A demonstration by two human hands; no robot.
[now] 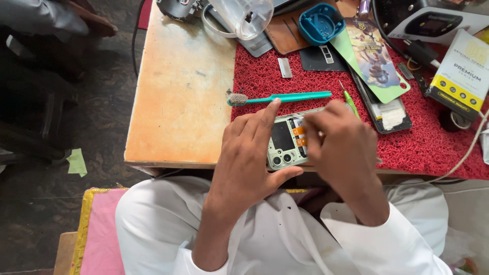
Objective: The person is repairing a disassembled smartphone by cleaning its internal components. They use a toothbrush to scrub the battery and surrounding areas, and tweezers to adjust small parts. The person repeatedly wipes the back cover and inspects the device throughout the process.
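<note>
An opened phone with a pale green frame, its back cover off, lies on the red mat at the table's near edge. My left hand grips its left end, index finger stretched along the top, thumb underneath. My right hand rests over the phone's right part, fingers pinched together at an orange strip inside; whether it holds a small tool I cannot tell. A teal toothbrush lies just beyond the phone. A green thin tool pokes out behind my right hand.
Another phone lies face down to the right, with a picture-printed green case on it. A blue round part, a clear plastic jar, a yellow-and-white box and cables sit at the back. Bare wooden tabletop lies left.
</note>
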